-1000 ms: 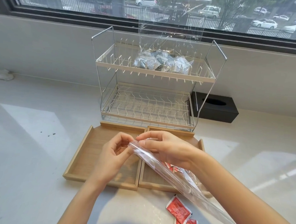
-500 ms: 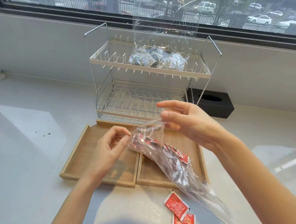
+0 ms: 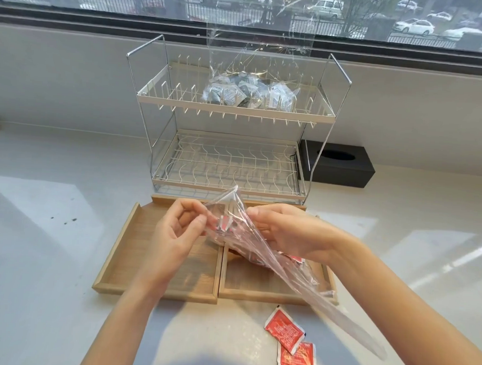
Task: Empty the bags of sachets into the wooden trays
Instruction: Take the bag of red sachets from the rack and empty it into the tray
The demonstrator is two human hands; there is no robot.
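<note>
Two wooden trays lie side by side on the counter: the left tray [image 3: 122,259] and the right tray [image 3: 256,285]. Above their shared edge I hold a clear plastic bag [image 3: 258,251] with red sachets inside. My left hand [image 3: 174,234] pinches the bag's mouth from the left. From the right, my right hand [image 3: 290,233] grips the same bag. The bag's tail trails down to the right over the counter. A second clear bag of grey sachets [image 3: 248,94] stands on the top shelf of the wire rack [image 3: 320,113].
Two loose red sachets [image 3: 292,343] lie on the counter in front of the right tray. A black tissue box [image 3: 339,167] sits right of the rack against the wall. A window runs along the back.
Both hands have come together at the bag's mouth and pulled it open above the trays' shared edge. The right hand, raised half a second ago, has dropped back to it.
</note>
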